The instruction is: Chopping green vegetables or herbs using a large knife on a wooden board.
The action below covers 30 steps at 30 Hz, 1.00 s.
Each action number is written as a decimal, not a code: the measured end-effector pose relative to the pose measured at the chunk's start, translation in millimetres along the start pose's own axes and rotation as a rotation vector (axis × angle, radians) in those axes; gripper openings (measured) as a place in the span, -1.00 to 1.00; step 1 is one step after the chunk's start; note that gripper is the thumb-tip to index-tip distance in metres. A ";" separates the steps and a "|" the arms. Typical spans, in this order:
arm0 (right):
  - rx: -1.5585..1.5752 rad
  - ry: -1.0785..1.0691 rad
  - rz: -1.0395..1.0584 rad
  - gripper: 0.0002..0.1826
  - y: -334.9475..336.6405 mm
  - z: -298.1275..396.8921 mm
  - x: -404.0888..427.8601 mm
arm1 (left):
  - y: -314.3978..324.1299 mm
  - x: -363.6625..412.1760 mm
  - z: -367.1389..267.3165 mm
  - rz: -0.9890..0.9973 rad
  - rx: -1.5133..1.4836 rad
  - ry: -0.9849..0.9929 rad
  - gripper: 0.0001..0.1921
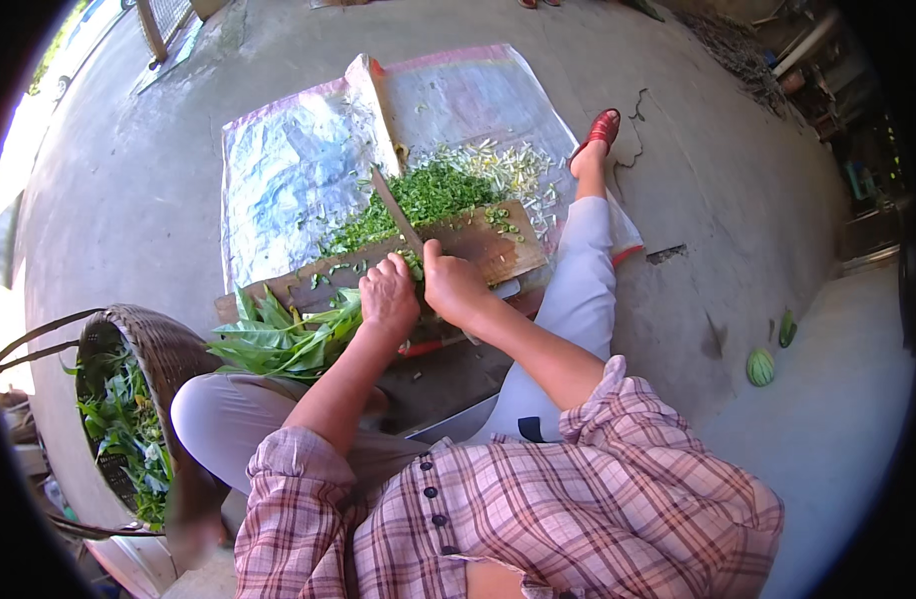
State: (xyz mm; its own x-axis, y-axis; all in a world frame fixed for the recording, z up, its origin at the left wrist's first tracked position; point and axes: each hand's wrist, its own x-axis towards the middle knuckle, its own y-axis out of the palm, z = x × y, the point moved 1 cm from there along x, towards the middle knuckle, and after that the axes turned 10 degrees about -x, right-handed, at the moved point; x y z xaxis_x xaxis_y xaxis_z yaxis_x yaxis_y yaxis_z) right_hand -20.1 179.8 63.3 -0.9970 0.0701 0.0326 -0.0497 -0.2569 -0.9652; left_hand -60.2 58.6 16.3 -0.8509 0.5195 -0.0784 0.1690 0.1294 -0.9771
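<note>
My right hand (455, 281) grips a long-bladed knife (398, 211), its blade pointing away over a wooden board (510, 243). Close beside it, my left hand (389, 298) is closed on a bunch of leafy green stems (300, 337), whose leaves trail out to the left. The cut end of the bunch shows between the two hands at the board. Finely chopped greens (435, 191) lie heaped beyond the board, with a few bits and rings on the wood. Pale chopped stem pieces (518, 168) are scattered to the right of the heap.
A flattened woven plastic sack (293, 157) lies under the board and cuttings. To my left, a woven basket (158, 337) on its side holds more greens (132, 427). A striped green melon-like fruit (760, 367) and a dark green vegetable (787, 328) lie on the concrete floor (697, 195) at right.
</note>
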 end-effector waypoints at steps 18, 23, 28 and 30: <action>-0.091 -0.111 0.259 -0.82 -45.1 22.2 -29.9 | 2.5 1.4 1.6 -0.004 0.041 -0.011 -0.45; -0.074 -0.029 0.080 -0.82 -6.2 21.3 2.9 | 6.1 5.6 -0.4 0.041 0.082 0.017 -0.47; -0.023 -0.052 0.077 -0.81 -6.3 5.9 -1.6 | 1.8 -4.1 0.5 -0.070 -0.097 0.031 -0.49; 0.017 -0.033 0.061 -0.80 -9.1 -4.4 -9.0 | -0.4 -4.5 2.4 -0.080 -0.094 0.040 -0.49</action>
State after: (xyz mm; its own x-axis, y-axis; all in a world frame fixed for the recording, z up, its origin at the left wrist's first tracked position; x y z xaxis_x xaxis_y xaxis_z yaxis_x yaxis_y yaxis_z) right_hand -10.5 185.8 70.7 -0.9996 0.0217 -0.0177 0.0110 -0.2760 -0.9611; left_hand -57.6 54.2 16.6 -0.8433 0.5373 0.0084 0.1490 0.2489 -0.9570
